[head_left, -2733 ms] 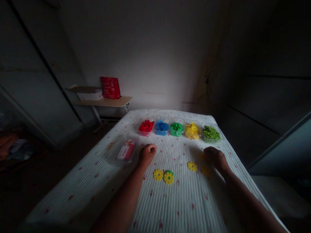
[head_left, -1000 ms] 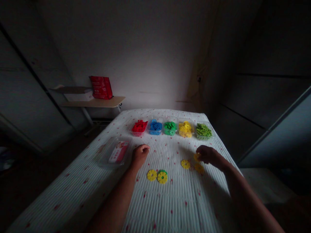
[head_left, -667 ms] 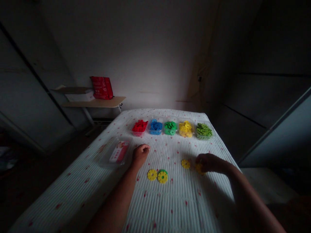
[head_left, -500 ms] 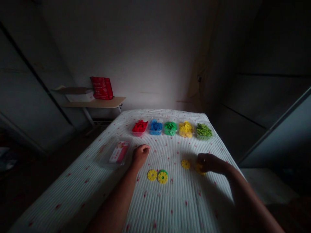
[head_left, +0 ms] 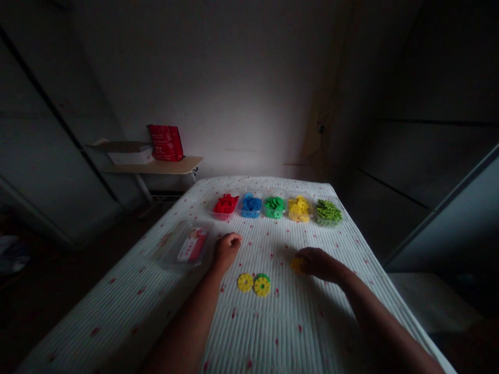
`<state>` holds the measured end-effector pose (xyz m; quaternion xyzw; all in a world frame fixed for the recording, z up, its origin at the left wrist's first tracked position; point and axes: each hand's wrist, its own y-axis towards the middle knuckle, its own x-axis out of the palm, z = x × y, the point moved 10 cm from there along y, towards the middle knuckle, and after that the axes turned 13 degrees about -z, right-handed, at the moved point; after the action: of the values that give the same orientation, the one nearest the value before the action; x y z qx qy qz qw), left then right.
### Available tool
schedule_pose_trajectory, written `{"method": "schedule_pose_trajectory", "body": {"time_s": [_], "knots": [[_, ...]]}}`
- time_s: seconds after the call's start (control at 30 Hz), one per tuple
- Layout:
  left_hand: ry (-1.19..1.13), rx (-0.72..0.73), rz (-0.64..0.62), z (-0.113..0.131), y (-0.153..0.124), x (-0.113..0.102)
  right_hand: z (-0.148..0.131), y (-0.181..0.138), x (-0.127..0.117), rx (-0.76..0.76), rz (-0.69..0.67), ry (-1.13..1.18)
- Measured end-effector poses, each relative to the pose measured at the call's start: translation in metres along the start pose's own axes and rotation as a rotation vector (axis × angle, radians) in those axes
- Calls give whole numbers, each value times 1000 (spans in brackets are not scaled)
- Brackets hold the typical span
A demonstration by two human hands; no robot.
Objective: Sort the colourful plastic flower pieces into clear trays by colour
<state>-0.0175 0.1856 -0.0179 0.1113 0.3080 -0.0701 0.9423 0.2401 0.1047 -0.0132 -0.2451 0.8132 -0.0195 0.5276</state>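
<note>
My right hand [head_left: 314, 263] is at the right of the middle of the bed, fingers pinched on a yellow notched plastic disc [head_left: 296, 265], a snowflake building disc. The fingers partly cover it, and whether a second disc is under them I cannot tell. My left hand [head_left: 226, 250] rests on the cloth in a loose fist, with nothing visible in it. In front of it lie a yellow disc [head_left: 245, 282] and another yellow disc [head_left: 262, 285], which overlaps a green disc [head_left: 264, 276].
Clear tubs hold red pieces [head_left: 225, 204], blue pieces [head_left: 251, 203], green discs [head_left: 274, 204], yellow discs [head_left: 299, 205] and light green pieces [head_left: 328, 210] along the back. A clear labelled plastic box [head_left: 192, 244] lies left. Beyond, a side table [head_left: 171, 166] bears a red bag [head_left: 166, 143].
My right hand has moved left to the spot where a yellow disc lay. The yellow disc formerly under its fingers farther right no longer shows there. My left hand has stayed still.
</note>
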Motion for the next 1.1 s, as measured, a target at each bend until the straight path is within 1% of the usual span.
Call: {"method": "schedule_pose_trajectory", "body": {"time_s": [0.1, 0.2, 0.23, 0.27, 0.3, 0.33, 0.43, 0.47, 0.53, 0.6, 0.63, 0.7, 0.83, 0.9, 0.97, 1.0, 1.07, 1.1], "knots": [[-4, 2, 3, -1, 1, 1, -8, -2, -1, -27, 3, -33], [-9, -1, -4, -2, 1, 2, -6, -1, 2, -50, -96, 126], [-9, -2, -6, -2, 1, 3, -1, 2, -1, -29, -114, 198], [-8, -4, -8, -2, 1, 3, 5, 4, -9, 3, -99, 263], [-8, -6, -10, -3, 1, 3, 12, 7, -21, 43, -50, 311], [-7, -7, -11, -3, 1, 4, 20, 11, -39, 81, 36, 342], [-9, -8, -20, -4, 1, 4, 40, 17, -100, 184, 355, 336], [-11, -10, -22, -3, 0, 4, 44, 20, -116, 204, 425, 329], [-16, -16, -21, -3, 0, 3, 50, 25, -140, 232, 539, 318], [-19, -23, -18, -2, 0, 2, 52, 30, -148, 242, 608, 298], [-20, -27, -18, -2, 0, 2, 50, 32, -146, 235, 629, 281], [-21, -32, -22, -2, 1, 2, 42, 35, -130, 191, 625, 237], [-32, -33, -43, -3, 1, 4, 19, 37, -73, 62, 514, 136], [-54, -25, -91, 1, -1, 8, 13, 35, -49, 26, 470, 89], [-78, 5, -213, 12, -6, 20, 11, 33, -35, 14, 449, 50], [-69, 31, -308, 21, -10, 29, 12, 33, -32, 15, 446, 33], [20, 90, -498, 40, -24, 48, 14, 34, -29, 27, 446, 1], [96, 115, -557, 48, -32, 54, 15, 35, -29, 35, 446, -15]]}}
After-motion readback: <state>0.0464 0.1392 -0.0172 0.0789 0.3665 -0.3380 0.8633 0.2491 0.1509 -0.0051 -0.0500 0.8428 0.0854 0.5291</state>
